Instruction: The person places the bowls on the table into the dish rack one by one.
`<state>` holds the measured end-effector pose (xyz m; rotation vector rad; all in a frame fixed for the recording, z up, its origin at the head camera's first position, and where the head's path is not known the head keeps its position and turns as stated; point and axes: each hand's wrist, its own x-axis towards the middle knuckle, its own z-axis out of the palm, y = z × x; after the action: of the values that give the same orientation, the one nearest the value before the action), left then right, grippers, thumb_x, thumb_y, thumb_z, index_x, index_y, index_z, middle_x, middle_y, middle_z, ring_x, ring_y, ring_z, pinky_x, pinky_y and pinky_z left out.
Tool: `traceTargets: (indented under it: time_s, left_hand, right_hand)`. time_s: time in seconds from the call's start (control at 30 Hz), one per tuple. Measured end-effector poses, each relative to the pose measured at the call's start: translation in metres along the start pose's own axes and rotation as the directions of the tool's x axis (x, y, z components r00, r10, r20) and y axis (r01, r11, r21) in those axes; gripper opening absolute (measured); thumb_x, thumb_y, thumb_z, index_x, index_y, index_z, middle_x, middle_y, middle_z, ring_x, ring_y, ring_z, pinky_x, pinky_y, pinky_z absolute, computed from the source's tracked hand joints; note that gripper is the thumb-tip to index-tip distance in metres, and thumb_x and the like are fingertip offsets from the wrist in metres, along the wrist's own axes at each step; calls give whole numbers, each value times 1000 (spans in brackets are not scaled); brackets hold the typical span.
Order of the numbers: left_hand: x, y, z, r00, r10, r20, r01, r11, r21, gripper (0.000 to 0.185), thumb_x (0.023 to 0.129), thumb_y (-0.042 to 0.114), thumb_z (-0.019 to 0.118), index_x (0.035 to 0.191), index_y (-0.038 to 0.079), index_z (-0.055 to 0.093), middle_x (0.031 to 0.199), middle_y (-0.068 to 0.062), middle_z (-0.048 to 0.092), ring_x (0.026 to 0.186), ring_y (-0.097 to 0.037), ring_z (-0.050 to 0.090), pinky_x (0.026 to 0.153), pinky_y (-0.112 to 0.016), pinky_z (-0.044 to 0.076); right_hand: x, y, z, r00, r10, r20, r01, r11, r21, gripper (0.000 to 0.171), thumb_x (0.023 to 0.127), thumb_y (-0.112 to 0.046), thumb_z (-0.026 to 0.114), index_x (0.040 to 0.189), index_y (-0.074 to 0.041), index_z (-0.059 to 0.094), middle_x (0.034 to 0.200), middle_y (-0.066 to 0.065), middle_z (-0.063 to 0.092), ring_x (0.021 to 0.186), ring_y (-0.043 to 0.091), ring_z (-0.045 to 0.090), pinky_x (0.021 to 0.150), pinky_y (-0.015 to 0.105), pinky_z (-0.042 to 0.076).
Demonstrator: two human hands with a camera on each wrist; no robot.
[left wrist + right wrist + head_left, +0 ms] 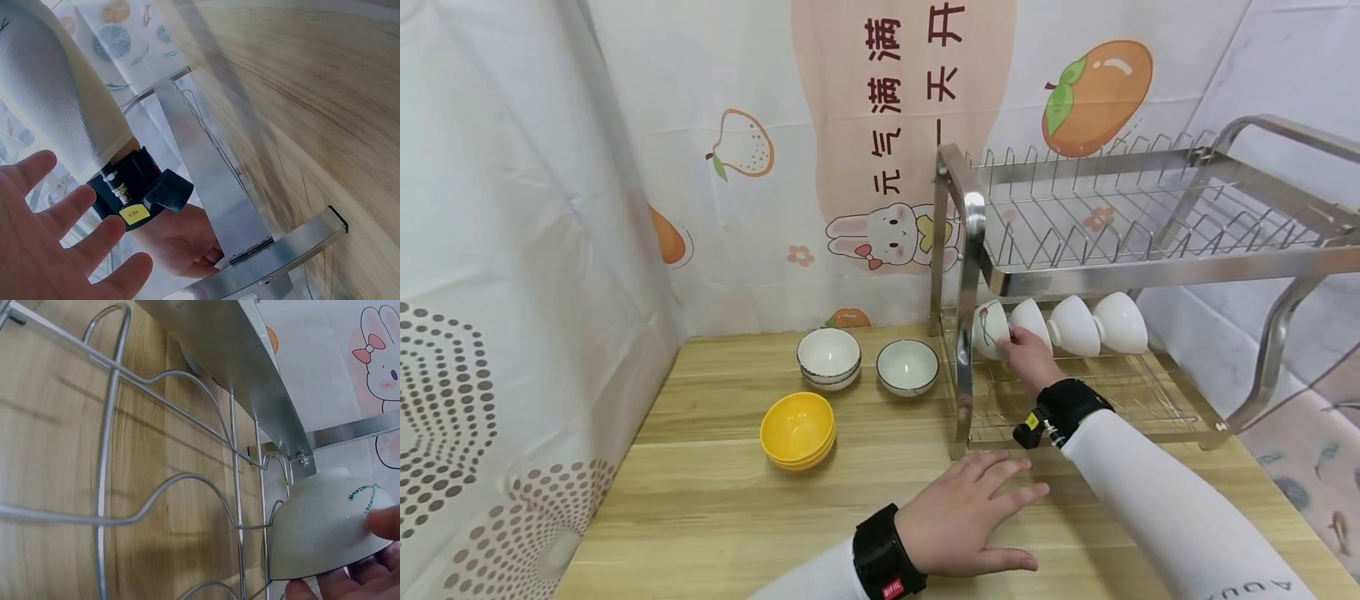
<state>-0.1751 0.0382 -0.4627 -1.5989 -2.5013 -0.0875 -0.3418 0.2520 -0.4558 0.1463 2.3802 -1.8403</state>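
Right hand (1028, 357) fingers (381, 522) pinch patterned bowl (988, 331).

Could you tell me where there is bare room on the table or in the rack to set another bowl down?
The wooden table is bare left of and in front of the yellow bowls. The rack's upper tier holds nothing. It is crowded on the lower tier, where the right hand holds the flowered bowl beside three white bowls, and where the left hand lies flat.

White bowl (990, 330) with a red-and-green flower sprig, tipped on edge, leftmost in the rack's lower tier (1097, 400).
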Motion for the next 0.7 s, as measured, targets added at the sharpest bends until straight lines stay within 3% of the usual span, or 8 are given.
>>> traceTargets:
  time_s: [0.4, 0.6, 0.7]
  left_hand:
    - [-4, 1, -2, 1000, -6, -6, 6, 1000, -9, 75, 94, 72, 36, 156, 31, 29, 162, 2, 23, 145, -16, 24, 118, -36, 25]
    - [-9, 2, -2, 999, -41, 6, 41, 999, -16, 74, 95, 72, 33, 156, 31, 29, 160, 2, 27, 146, -17, 23, 118, -35, 25]
    - [-14, 0, -3, 997, -72, 2, 72, 997, -17, 74, 95, 72, 33, 157, 30, 28, 159, 2, 29, 146, -18, 24, 118, -36, 24]
  right_hand:
    - [-13, -2, -5, 999, 11, 51, -12, 1000, 9, 63, 107, -22, 40, 153, 11, 13, 155, 32, 22, 142, 42, 26, 115, 53, 26]
    - [-39, -2, -10, 993, -18, 114, 11, 998, 61, 68, 107, -26, 38, 153, 10, 3, 158, 33, 11, 146, 43, 16, 118, 54, 19]
    - [-59, -3, -12, 994, -50, 96, 48, 999, 24, 70, 106, -29, 42, 153, 10, 7, 157, 32, 13, 144, 44, 19, 117, 55, 20]
